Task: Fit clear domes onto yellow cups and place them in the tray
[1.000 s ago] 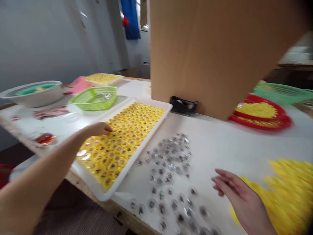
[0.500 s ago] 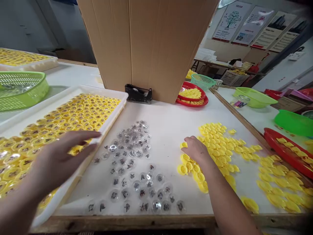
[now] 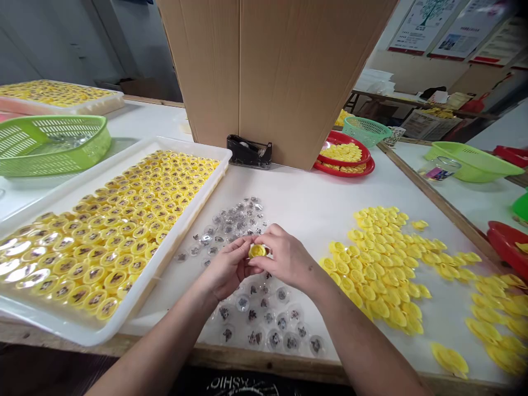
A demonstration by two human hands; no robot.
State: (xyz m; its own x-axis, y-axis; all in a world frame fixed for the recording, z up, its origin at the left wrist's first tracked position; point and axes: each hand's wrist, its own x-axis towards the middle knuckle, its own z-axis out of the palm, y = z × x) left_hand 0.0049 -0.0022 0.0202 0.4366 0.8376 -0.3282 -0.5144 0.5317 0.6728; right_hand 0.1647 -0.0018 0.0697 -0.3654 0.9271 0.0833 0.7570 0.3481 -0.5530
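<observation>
Across a white wood-edged tabletop [image 3: 299, 203], the left hand [image 3: 229, 268] and right hand [image 3: 287, 257] meet over scattered clear plastic discs with dark printed figures [image 3: 274, 338], together pinching one small round yellow plastic cap [image 3: 258, 251] between them.

We are seeing only part of the yellow piece [image 3: 258, 252], since the left hand [image 3: 231, 267] and right hand [image 3: 284, 256] are covering its sides. They are also hiding some clear discs [image 3: 274, 339], whose small prints we are struggling to make out. The left edge is cutting off the white tray [image 3: 190, 146] and light green basket [image 3: 93, 151]; the top edge is cropping the cardboard [image 3: 276, 77] and posters [image 3: 424, 25].
</observation>
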